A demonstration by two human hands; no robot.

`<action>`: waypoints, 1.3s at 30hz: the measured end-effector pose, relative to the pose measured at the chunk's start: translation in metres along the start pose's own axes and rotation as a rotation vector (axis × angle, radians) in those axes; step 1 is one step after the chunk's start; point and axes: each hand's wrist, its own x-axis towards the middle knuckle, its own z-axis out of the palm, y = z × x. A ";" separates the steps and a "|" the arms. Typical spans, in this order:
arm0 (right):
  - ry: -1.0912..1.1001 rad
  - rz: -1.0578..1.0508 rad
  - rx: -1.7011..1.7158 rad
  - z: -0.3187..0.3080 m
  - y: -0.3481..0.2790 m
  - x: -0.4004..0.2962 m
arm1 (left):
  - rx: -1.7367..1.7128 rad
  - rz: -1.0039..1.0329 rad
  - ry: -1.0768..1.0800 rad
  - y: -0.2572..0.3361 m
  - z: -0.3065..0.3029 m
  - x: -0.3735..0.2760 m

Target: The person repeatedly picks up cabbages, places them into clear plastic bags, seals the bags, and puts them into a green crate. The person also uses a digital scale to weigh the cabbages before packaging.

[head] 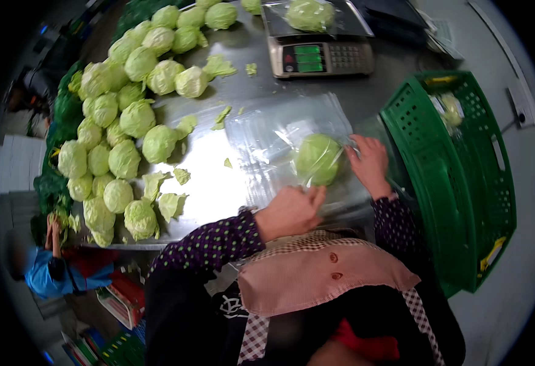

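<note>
A head of cabbage (317, 160) lies inside a clear plastic bag (298, 142) in front of me, on a stack of flat clear bags (258, 132). My left hand (292, 211) is at the near side of the cabbage, its fingers curled on the film. At the cabbage's right side, my right hand (370, 161) pinches the bag's edge between thumb and fingers. The film looks taut and creased over the cabbage. Both hands partly hide the bag's edges.
Many loose cabbages (123, 158) cover the metal table's left side, with torn leaves (172, 206) beside them. A digital scale (320, 57) bears a bagged cabbage (311, 14). At right stands a green crate (441, 183) holding a wrapped item (450, 110). Another person (61, 270) is at lower left.
</note>
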 end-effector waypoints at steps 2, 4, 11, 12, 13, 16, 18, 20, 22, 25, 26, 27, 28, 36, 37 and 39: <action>-0.199 0.172 0.084 0.013 0.011 -0.006 | 0.054 -0.030 -0.033 -0.004 0.014 -0.010; -0.233 0.228 0.288 0.007 0.023 0.011 | 0.193 0.005 -0.039 -0.022 0.023 -0.005; -0.366 0.292 0.739 -0.131 -0.027 0.072 | -0.164 0.079 0.581 -0.016 -0.150 -0.009; -0.369 0.278 0.739 -0.154 -0.041 0.078 | -0.132 0.115 0.590 -0.001 -0.166 -0.019; -0.343 0.300 0.705 -0.187 -0.051 0.079 | -0.127 0.200 0.597 0.004 -0.173 -0.014; -0.364 0.208 0.570 -0.181 -0.048 0.073 | -0.162 0.070 0.571 -0.011 -0.160 -0.019; -0.353 0.180 0.507 -0.177 -0.054 0.053 | -0.172 0.224 0.579 0.015 -0.147 -0.027; -0.274 0.142 0.550 -0.189 -0.069 0.038 | -0.181 0.296 0.579 0.040 -0.144 -0.037; -0.223 0.082 0.480 -0.204 -0.074 0.019 | -0.275 0.262 0.568 0.053 -0.130 -0.054; -0.486 -0.002 0.277 -0.200 -0.066 -0.053 | -0.325 0.197 0.452 0.086 -0.069 -0.101; -0.516 -0.039 0.225 -0.209 -0.065 -0.074 | -0.320 0.195 0.474 0.100 -0.050 -0.112; -0.549 -0.071 0.166 -0.218 -0.063 -0.096 | -0.323 0.196 0.496 0.114 -0.034 -0.120; -0.582 -0.102 0.120 -0.221 -0.065 -0.119 | -0.263 0.202 0.505 0.127 -0.024 -0.127; -0.653 -0.348 0.701 -0.218 -0.151 -0.201 | -0.071 0.185 0.511 0.194 0.016 -0.156; -0.669 -0.347 0.694 -0.213 -0.155 -0.208 | -0.052 0.176 0.523 0.199 0.016 -0.158; -0.781 -0.252 0.751 -0.206 -0.157 -0.216 | -0.034 0.201 0.506 0.207 0.016 -0.163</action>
